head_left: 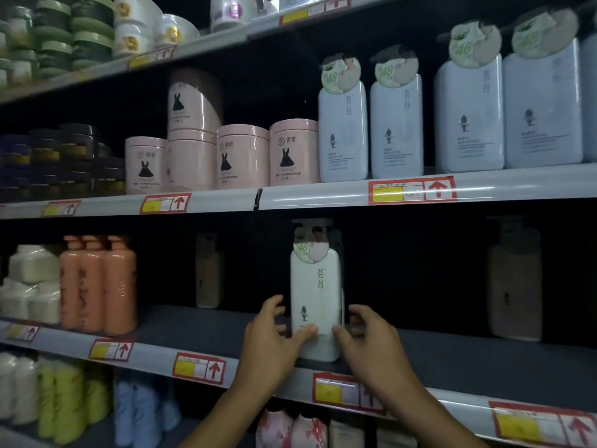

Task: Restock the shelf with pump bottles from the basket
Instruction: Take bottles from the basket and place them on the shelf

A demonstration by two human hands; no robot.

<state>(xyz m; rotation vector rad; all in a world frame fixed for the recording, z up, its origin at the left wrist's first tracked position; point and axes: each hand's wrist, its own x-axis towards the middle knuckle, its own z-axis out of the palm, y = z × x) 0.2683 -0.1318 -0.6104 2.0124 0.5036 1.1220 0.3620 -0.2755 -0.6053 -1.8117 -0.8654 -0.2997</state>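
A white pump bottle (315, 295) with a round "48" tag on its neck stands upright near the front edge of the dark shelf (452, 360). My left hand (271, 337) holds its lower left side, thumb across the front. My right hand (371, 337) holds the lower right side, thumb on the front as well. The basket is out of view.
Orange pump bottles (100, 286) stand at the shelf's left, and two brown bottles (515, 282) sit far back in the shadow. The shelf above carries pink jars (242, 156) and white bottles (397, 124). Price rails with red tags (198, 367) line each shelf edge.
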